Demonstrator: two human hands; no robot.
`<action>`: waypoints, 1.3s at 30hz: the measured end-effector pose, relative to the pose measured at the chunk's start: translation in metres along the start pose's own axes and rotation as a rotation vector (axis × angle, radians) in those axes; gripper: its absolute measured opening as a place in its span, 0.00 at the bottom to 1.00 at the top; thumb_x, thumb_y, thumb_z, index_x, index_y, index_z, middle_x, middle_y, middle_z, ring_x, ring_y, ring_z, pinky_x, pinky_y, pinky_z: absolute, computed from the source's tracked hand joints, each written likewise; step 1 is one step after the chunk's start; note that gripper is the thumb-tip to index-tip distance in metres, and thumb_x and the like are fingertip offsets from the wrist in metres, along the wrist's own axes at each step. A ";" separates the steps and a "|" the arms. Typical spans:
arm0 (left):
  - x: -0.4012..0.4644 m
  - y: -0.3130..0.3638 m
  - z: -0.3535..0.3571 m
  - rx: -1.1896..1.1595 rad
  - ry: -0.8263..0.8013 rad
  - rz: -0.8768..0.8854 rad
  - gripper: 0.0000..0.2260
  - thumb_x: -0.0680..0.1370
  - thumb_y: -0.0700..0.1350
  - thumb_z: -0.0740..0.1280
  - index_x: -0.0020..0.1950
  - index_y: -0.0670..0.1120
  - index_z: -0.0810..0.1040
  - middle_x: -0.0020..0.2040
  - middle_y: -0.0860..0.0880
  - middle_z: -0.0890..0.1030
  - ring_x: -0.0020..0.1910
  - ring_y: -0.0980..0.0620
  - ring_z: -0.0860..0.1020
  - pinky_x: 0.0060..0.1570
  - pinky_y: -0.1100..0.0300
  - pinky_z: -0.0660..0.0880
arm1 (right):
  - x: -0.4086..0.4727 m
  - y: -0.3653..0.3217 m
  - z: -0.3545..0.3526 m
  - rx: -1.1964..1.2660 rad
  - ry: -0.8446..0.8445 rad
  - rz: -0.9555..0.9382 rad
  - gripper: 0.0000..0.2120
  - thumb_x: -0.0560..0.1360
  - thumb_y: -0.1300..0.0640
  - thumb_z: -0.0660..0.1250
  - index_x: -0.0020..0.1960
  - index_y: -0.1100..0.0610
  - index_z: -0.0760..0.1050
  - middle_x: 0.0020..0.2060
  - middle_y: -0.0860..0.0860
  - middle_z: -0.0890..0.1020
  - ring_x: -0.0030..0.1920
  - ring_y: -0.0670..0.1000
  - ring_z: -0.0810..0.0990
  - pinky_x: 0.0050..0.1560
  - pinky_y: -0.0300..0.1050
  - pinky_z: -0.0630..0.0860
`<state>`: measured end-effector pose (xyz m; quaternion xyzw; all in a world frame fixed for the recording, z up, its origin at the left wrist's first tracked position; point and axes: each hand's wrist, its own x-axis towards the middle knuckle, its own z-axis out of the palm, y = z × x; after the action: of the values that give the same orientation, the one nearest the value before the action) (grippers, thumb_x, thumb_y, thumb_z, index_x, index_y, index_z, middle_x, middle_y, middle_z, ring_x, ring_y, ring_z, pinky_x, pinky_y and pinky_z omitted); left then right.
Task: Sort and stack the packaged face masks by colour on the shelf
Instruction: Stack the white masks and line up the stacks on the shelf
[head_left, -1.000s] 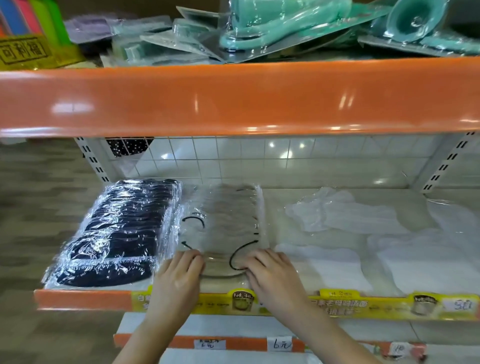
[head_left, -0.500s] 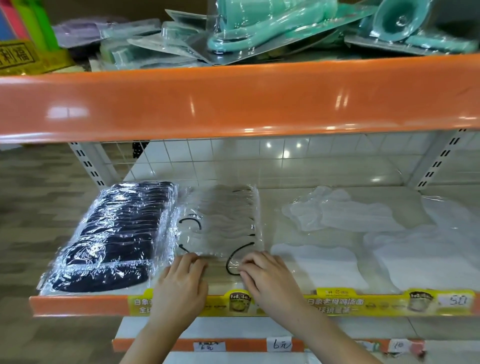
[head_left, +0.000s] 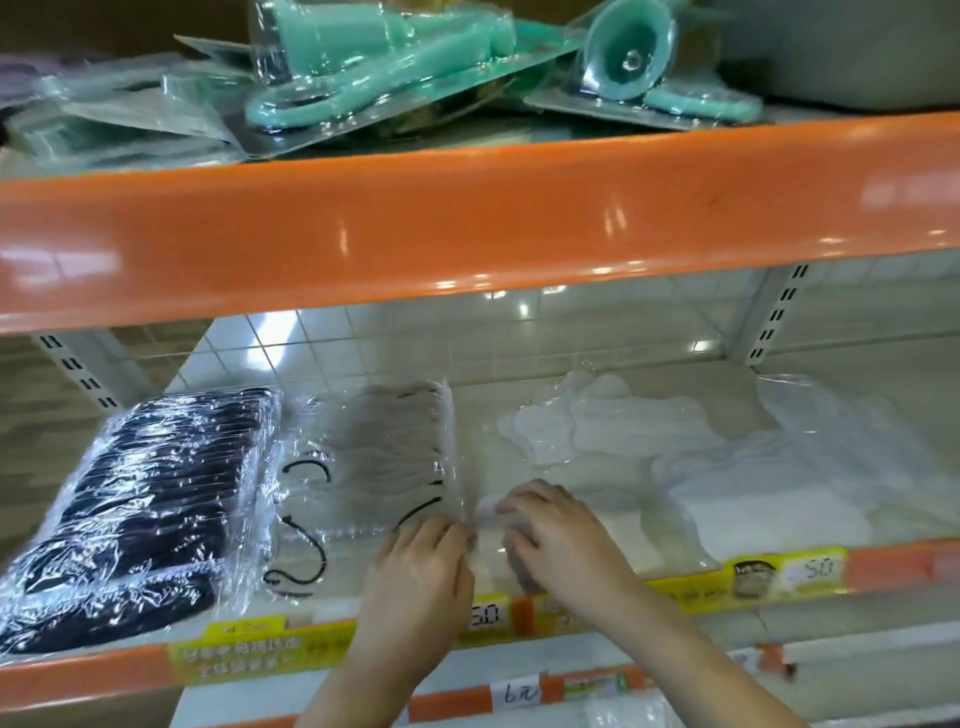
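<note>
I see both hands on the white mask pack (head_left: 618, 530), just right of the grey mask stack (head_left: 379, 462). Left hand (head_left: 421, 577) curls on its left edge; right hand (head_left: 561, 535) pinches the near edge. Black mask stack (head_left: 140, 509) sits left of the grey.

Three mask stacks (head_left: 363, 467) side by side on shelf (head_left: 883, 566); hands (head_left: 421, 566) before middle-right gap.
</note>
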<state>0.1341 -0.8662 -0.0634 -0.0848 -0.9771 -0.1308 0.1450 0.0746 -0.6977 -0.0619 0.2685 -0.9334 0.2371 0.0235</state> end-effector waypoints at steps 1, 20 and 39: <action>0.006 0.009 0.006 -0.012 -0.034 0.016 0.08 0.65 0.42 0.67 0.41 0.51 0.79 0.41 0.54 0.79 0.40 0.50 0.78 0.36 0.56 0.74 | 0.000 0.007 -0.007 -0.033 -0.016 0.027 0.17 0.76 0.56 0.62 0.65 0.50 0.73 0.62 0.46 0.73 0.63 0.49 0.70 0.60 0.43 0.66; 0.096 0.088 0.053 -0.031 -0.311 -0.073 0.24 0.76 0.57 0.48 0.69 0.52 0.69 0.71 0.53 0.68 0.72 0.50 0.63 0.63 0.54 0.64 | -0.015 0.109 -0.066 -0.294 -0.306 0.284 0.29 0.72 0.43 0.68 0.67 0.55 0.65 0.66 0.52 0.65 0.67 0.54 0.63 0.63 0.45 0.63; 0.119 0.101 0.063 0.215 -0.368 -0.155 0.15 0.81 0.45 0.56 0.67 0.51 0.69 0.64 0.49 0.71 0.66 0.46 0.66 0.62 0.54 0.60 | 0.069 0.121 -0.051 -0.188 -0.062 0.068 0.24 0.80 0.48 0.59 0.72 0.56 0.63 0.71 0.52 0.66 0.71 0.53 0.61 0.69 0.46 0.60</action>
<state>0.0259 -0.7371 -0.0618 -0.0159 -0.9990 -0.0189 -0.0378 -0.0507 -0.6181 -0.0570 0.2406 -0.9603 0.1407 0.0114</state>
